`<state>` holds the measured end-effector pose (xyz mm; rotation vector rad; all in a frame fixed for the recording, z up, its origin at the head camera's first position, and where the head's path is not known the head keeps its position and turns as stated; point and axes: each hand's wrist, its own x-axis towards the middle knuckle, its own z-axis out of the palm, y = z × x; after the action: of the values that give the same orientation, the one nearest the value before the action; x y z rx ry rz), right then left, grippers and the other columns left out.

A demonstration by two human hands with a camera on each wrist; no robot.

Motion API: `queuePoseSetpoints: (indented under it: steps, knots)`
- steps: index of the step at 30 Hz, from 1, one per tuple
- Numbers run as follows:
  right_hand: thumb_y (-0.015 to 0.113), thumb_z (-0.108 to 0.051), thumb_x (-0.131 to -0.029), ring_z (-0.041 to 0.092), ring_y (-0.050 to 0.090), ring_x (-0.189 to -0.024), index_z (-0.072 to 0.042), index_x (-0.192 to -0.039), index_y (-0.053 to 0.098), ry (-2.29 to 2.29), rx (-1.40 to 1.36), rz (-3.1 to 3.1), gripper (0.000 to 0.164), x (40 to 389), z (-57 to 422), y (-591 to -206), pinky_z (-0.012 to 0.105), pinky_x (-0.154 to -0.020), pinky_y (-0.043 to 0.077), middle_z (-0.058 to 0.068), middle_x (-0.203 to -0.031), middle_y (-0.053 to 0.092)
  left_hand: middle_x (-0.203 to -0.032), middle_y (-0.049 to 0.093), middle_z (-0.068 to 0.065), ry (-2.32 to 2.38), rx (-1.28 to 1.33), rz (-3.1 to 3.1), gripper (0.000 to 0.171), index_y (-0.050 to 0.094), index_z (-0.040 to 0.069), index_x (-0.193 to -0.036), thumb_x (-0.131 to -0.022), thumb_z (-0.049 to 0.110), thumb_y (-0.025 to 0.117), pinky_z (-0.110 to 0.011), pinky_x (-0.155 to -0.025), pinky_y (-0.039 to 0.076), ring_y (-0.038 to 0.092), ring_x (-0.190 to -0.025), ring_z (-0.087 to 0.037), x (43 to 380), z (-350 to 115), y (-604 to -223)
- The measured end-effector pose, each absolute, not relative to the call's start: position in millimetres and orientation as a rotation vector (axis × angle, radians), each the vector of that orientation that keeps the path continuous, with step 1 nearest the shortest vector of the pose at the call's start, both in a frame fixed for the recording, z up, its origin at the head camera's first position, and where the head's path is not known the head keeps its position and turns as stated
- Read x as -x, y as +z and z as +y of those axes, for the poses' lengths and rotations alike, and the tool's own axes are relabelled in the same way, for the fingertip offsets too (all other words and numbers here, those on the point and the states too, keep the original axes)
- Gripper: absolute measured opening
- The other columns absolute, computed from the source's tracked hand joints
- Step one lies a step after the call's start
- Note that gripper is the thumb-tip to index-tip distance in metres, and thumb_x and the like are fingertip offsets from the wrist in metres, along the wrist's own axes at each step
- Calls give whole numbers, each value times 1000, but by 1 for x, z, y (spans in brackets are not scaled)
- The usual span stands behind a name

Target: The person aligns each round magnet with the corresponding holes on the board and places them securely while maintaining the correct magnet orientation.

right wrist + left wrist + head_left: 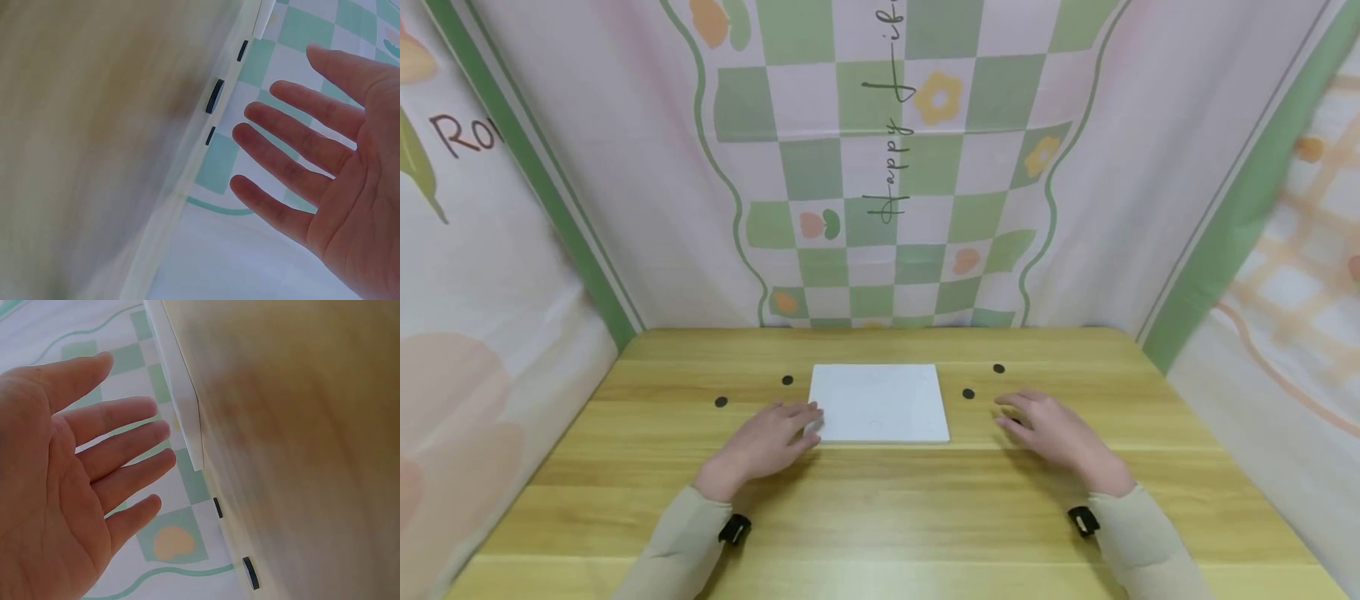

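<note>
A thin white rectangular board [880, 404] lies flat on the wooden table, its side edge showing in the left wrist view as a pale slab [181, 394]. My left hand [771, 443] hovers at the board's left side, and its fingertips overlap that edge in the head view. In the left wrist view the left hand [94, 456] has its fingers spread and holds nothing. Over to the right, my right hand [1051, 429] is above the table with loosely extended fingers. A small black disc [1017, 421] is partly hidden beneath it; the thicker-looking disc [215, 97] shows near its fingers.
Two black discs lie left of the board, a nearer one [721, 402] and a farther one [787, 380]. Right of the board are another disc [968, 394] and one farther back [998, 368]. A printed curtain [880, 167] hangs behind the table [880, 517], with more fabric at both sides.
</note>
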<state>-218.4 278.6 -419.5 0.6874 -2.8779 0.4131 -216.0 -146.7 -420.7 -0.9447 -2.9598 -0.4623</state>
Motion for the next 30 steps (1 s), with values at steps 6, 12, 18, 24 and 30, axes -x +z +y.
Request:
queuePoseSetpoints:
  steps: [6,12,18,24,30]
  knots:
    - [63,-22,-91,40,58,-111,0,-121,61,415,-697,-2863,37,219,285,-421,55,-96,47,21,-120,62,-143,47,-14,-476,961,-2998,44,52,7,-135,-99,32,49,-52,-113,31,44,-131,-34,215,-146,-421]
    - [66,-19,-88,39,59,-110,1,-119,62,414,-704,-2856,37,220,290,-422,55,-95,48,20,-118,63,-143,47,-13,-501,979,-3022,43,52,7,-135,-100,31,47,-51,-112,33,44,-132,-34,214,-147,-421]
    - [67,-18,-87,40,58,-111,2,-120,61,415,-685,-2895,39,220,295,-423,55,-97,46,21,-119,63,-143,48,-11,-496,995,-3037,42,53,7,-135,-101,31,46,-49,-112,34,43,-133,-32,213,-146,-421]
    - [68,-18,-86,41,58,-111,2,-120,60,400,-683,-2909,40,220,301,-423,56,-97,46,22,-119,62,-143,48,-11,-486,996,-3050,42,53,7,-135,-101,30,45,-49,-111,35,44,-132,-32,213,-146,-421]
    - [69,-17,-85,41,57,-111,1,-120,61,413,-677,-2932,40,220,304,-422,57,-97,45,23,-120,62,-144,48,-9,-469,981,-3067,42,53,9,-135,-101,31,46,-49,-109,38,46,-131,-33,213,-145,-422]
